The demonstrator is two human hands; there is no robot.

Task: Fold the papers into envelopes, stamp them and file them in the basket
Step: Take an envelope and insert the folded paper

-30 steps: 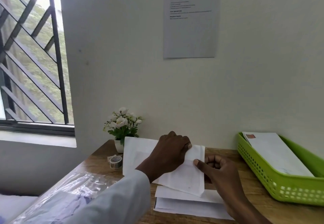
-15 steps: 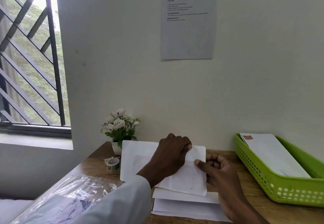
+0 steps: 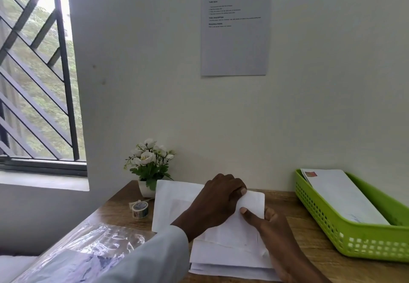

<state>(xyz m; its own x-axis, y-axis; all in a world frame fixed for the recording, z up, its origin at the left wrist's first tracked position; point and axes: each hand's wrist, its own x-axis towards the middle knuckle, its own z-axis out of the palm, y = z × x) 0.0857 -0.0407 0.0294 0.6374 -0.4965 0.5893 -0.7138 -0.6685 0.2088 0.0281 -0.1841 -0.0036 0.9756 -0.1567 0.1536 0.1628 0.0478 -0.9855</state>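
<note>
White paper sheet (image 3: 250, 227), partly folded, lies at the middle of the brown wooden desk (image 3: 294, 223) on a stack of further white sheets (image 3: 221, 262); against half a second ago the left hand (image 3: 214, 203) has slid slightly right, fingers curled and pressing the fold, while the right hand (image 3: 272, 227) pinches the right edge between thumb and fingers, so I judge the crease nearly set, stamping still ahead. Left to right: small patterned tape roll (image 3: 139, 209), printed grey notice on the wall (image 3: 234, 28) with "TASK GOAL", "TASK DESCRIPTION" and "REQUIRED PROPS" legible, green perforated plastic basket (image 3: 354, 238) holding a white envelope with a red stamp (image 3: 340, 196).
</note>
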